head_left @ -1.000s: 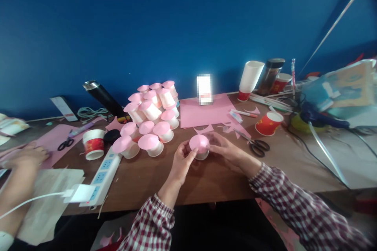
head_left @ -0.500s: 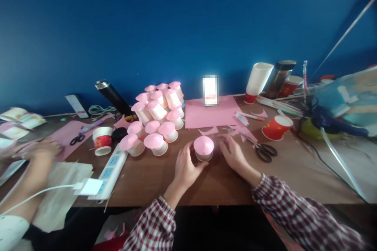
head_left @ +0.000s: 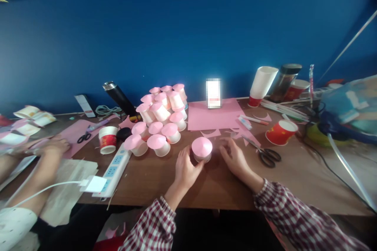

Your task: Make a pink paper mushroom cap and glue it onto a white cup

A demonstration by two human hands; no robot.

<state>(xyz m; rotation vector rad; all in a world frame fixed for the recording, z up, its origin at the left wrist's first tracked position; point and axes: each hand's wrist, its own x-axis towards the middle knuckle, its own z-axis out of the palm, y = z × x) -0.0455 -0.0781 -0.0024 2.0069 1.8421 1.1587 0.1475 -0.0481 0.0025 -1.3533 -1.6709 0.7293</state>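
At the middle of the brown desk (head_left: 206, 188), the person's left hand (head_left: 185, 168) rested with its fingers (head_left: 196, 164) curled loosely against the side of a small white cup topped with a pink paper cap (head_left: 202, 149), touching it without clamping it. That cup stood upright on the desk between the two hands. The right hand (head_left: 235, 159) lay flat just beside it, fingers spread apart and holding nothing. Both arms wore red and white checked sleeves (head_left: 297, 219).

Just left of the cup stood a heap of similar pink-capped cups (head_left: 160, 119), some stacked on others. Behind it lay a sheet of pink paper (head_left: 216, 115) with pink scraps at its near edge. Black scissors (head_left: 266, 155) and a red paper cup (head_left: 281, 132) lay to the right. A white power strip (head_left: 113, 168) lay to the left, near a red and white cup (head_left: 107, 140) and a dark flask (head_left: 119, 98). At the far left, another person's hand (head_left: 54, 147) rested on pink paper. A deep blue wall (head_left: 188, 27) rose behind the desk.

One second earlier, both hands had held the cup from either side; now the right hand had let go and settled on the desk, and the left hand had dropped lower against the cup.
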